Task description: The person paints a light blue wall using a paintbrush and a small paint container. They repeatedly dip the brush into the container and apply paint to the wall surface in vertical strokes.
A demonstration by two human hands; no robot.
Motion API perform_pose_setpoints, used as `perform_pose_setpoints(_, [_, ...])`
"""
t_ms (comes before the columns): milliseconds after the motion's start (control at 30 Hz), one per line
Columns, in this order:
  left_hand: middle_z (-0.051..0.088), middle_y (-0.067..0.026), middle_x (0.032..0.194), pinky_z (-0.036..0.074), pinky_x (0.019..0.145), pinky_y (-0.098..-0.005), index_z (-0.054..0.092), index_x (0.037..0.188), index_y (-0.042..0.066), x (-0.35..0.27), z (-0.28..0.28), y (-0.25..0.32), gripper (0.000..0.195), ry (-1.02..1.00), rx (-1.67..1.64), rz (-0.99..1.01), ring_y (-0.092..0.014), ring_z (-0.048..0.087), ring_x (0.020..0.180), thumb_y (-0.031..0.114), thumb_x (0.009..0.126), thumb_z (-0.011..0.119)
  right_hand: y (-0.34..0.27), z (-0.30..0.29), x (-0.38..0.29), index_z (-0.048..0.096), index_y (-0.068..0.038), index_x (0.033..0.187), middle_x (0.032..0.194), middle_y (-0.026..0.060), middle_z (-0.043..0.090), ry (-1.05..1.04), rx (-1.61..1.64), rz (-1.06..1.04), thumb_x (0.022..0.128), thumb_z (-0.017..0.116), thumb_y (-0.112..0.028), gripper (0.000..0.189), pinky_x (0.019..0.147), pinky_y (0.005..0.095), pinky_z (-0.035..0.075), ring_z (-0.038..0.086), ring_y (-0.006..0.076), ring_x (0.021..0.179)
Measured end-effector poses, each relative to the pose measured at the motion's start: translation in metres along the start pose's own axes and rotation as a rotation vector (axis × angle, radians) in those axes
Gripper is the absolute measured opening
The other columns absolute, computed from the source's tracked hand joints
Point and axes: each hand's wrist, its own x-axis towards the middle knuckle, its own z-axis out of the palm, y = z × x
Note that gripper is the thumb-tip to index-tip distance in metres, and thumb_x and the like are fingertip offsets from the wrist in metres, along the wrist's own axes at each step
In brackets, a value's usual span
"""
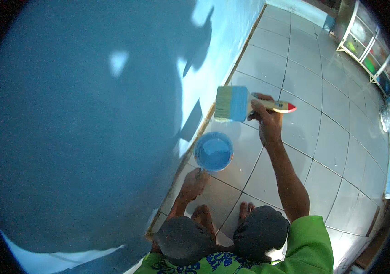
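Observation:
In my right hand (265,116) is a wide flat paintbrush (238,103), held by its pale wooden handle with a red tip. Blue paint coats its ferrule, and the bristles look yellowish green. The brush points left toward the blue wall (88,144); I cannot tell whether it touches it. Below the brush, close to the foot of the wall, is a round container of blue paint (214,151). My left hand (195,183) grips this container at its near rim or handle; the exact hold is partly hidden.
Grey floor tiles (298,130) with dark joints spread to the right of the wall, meeting it along a brownish edge. A white-framed glass cabinet (368,44) stands at the upper right. Near it is a clear plastic container (388,117). My bare feet (203,215) are below the paint.

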Motion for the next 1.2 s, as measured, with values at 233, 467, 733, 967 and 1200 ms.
perform_pose_setpoints(233, [0.052, -0.0017, 0.064, 0.041, 0.049, -0.0314, 0.056, 0.092, 0.002, 0.023, 0.016, 0.014, 0.025, 0.033, -0.055, 0.153, -0.012, 0.049, 0.053, 0.024, 0.089, 0.067, -0.018, 0.018, -0.013, 0.066, 0.002, 0.102, 0.092, 0.0111, 0.07, -0.283, -0.595, -0.139, 0.087, 0.071, -0.009, 0.02, 0.067, 0.0274, 0.059, 0.07, 0.015, 0.082])
perform_pose_setpoints(467, [0.062, -0.0167, 0.077, 0.047, 0.066, -0.0394, 0.058, 0.094, -0.005, 0.046, 0.027, 0.005, 0.029, 0.111, 0.001, 0.304, -0.024, 0.058, 0.069, 0.021, 0.088, 0.068, 0.049, 0.01, -0.01, 0.067, -0.002, 0.098, 0.076, 0.0056, 0.069, -0.449, -0.878, -0.243, 0.08, 0.071, -0.009, 0.019, 0.054, 0.028, 0.05, 0.06, 0.0116, 0.059])
perform_pose_setpoints(733, [0.065, -0.0197, 0.081, 0.049, 0.068, -0.0416, 0.059, 0.096, -0.005, 0.042, 0.03, 0.017, 0.033, 0.145, 0.008, 0.349, -0.028, 0.062, 0.072, 0.025, 0.087, 0.069, 0.076, 0.007, -0.001, 0.069, -0.01, 0.092, 0.071, 0.0108, 0.068, -0.459, -1.221, -0.058, 0.081, 0.065, -0.024, 0.018, 0.063, 0.0425, 0.054, 0.069, 0.0296, 0.066])
perform_pose_setpoints(967, [0.064, -0.0142, 0.087, 0.048, 0.073, -0.0391, 0.059, 0.098, -0.001, 0.048, 0.031, 0.011, 0.031, 0.127, 0.031, 0.305, -0.023, 0.059, 0.078, 0.026, 0.086, 0.069, 0.074, 0.01, -0.006, 0.068, -0.008, 0.09, 0.069, 0.0126, 0.067, -0.397, -1.095, -0.11, 0.081, 0.066, -0.024, 0.018, 0.061, 0.0426, 0.053, 0.068, 0.031, 0.065])
perform_pose_setpoints(1200, [0.064, -0.0197, 0.083, 0.049, 0.07, -0.042, 0.058, 0.096, -0.004, 0.042, 0.031, 0.018, 0.034, 0.127, 0.027, 0.324, -0.03, 0.062, 0.076, 0.026, 0.086, 0.069, 0.083, 0.001, -0.005, 0.068, -0.002, 0.097, 0.073, 0.0069, 0.067, -0.453, -1.202, -0.121, 0.078, 0.071, -0.013, 0.023, 0.055, 0.0304, 0.05, 0.06, 0.0139, 0.059])
